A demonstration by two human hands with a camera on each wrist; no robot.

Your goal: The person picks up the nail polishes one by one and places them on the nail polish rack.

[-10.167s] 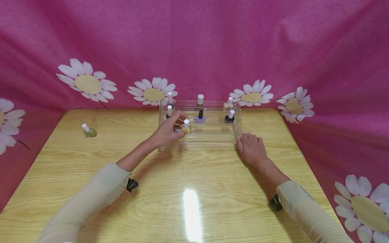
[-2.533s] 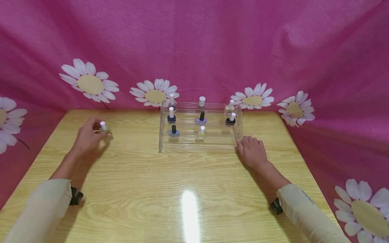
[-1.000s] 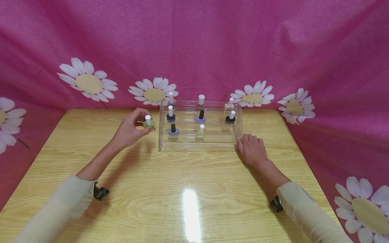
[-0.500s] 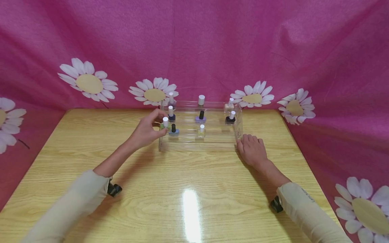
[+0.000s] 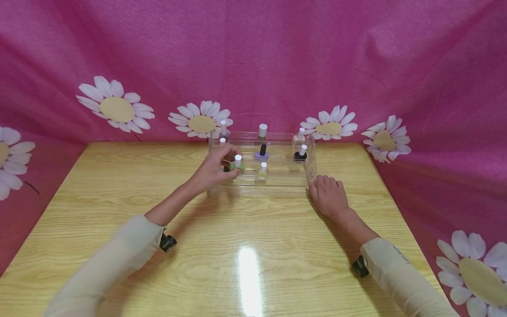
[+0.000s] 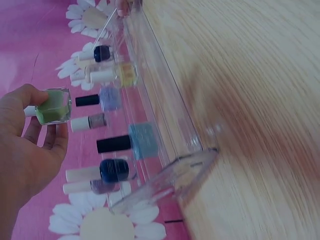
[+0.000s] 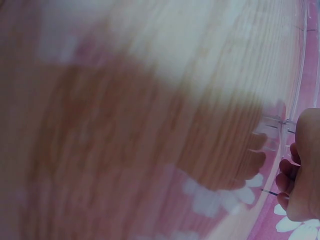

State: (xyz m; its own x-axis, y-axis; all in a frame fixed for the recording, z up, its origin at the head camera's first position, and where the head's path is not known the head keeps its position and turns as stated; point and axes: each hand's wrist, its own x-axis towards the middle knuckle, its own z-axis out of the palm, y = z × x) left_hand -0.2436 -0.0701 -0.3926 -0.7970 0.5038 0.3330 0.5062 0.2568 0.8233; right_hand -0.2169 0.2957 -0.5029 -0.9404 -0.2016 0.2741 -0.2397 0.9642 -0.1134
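Note:
My left hand (image 5: pixel 210 172) pinches a green nail polish bottle (image 6: pixel 54 106) with a white cap, upright in the head view, between thumb and fingers. It hovers over the left half of a clear stepped display rack (image 5: pixel 285 189), apart from the tiers. A light-blue bottle (image 6: pixel 143 141) with a black cap stands in the rack, mostly hidden behind the hand in the head view. To its right is a clear-yellow bottle (image 5: pixel 262 173). My right hand (image 5: pixel 329 196) grips the rack's right front corner, thumb on the inner side and curled fingers (image 7: pixel 284 182) outside.
Higher tiers bear a lilac bottle (image 5: pixel 261 156), a black bottle (image 5: pixel 300 156), a dark-blue bottle (image 6: pixel 115 170) and several white-capped ones. The wooden table (image 5: pixel 206 264) extends in front; a pink flowered cloth (image 5: pixel 253 66) hangs close behind the rack.
My left hand set the yellow bottle in the rack, picked up the green bottle from the table's left side, and carried it rightward over the rack. The right hand stayed at the corner.

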